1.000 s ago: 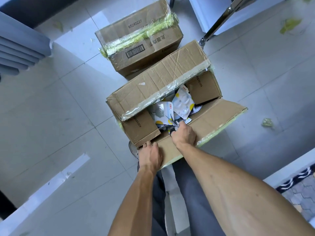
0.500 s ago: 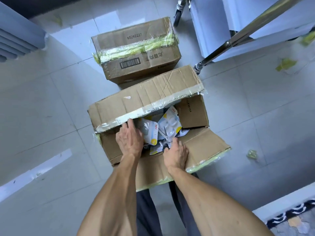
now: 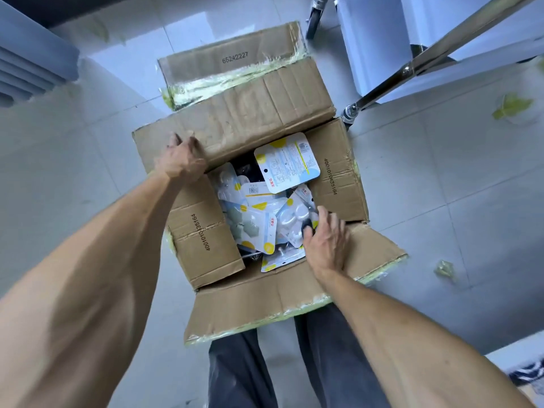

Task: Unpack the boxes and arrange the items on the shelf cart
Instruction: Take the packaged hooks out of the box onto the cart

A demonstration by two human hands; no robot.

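Your left hand [image 3: 180,161] grasps the far flap [image 3: 235,119] of the open box [image 3: 338,187]; your right hand [image 3: 326,240], fingers released, rests on the packets [image 3: 259,219] inside.

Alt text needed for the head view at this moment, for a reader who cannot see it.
A person stands over an open cardboard box on a tiled floor: the left hand holds its far flap, and the right hand reaches among white-and-yellow blister packs inside. A second, taped box sits behind it, beside a wheeled cart.
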